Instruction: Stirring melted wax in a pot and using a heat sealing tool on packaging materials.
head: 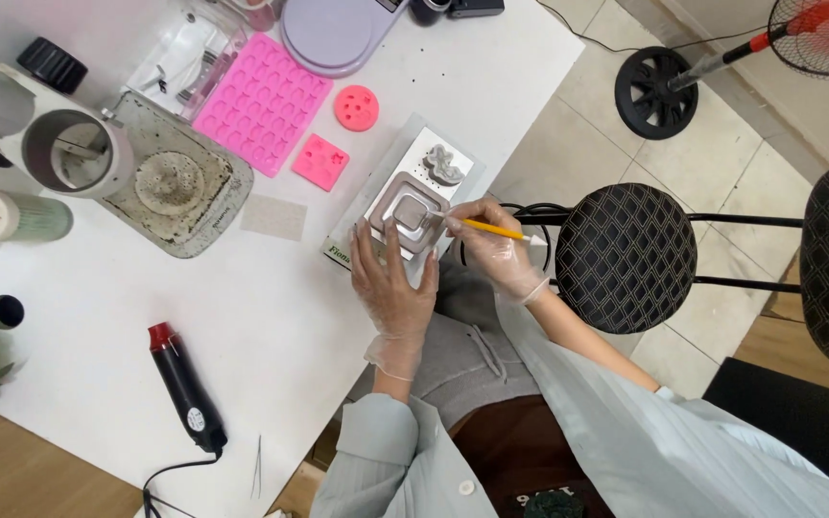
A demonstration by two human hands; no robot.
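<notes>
- The right hand (496, 251), gloved, pinches a yellow tool (491, 228) in closed fingers; the tool lies nearly level, its tip pointing left into the mould (413, 216).
- The left hand (393, 288), gloved, lies flat with fingers spread, touching the mould's near edge and gripping nothing.
- The mould, grey and square with stepped walls, sits on a slab (390, 197) at the desk (271, 317) edge; what fills it is hard to make out.
- A small grey cast (443, 163) rests on the slab's far end.
- Further left: pink moulds (261, 101), a crusted tray (175, 187), a cup (74, 153).
- A heat gun (184, 384) lies near the front edge, its cord cut off.
</notes>
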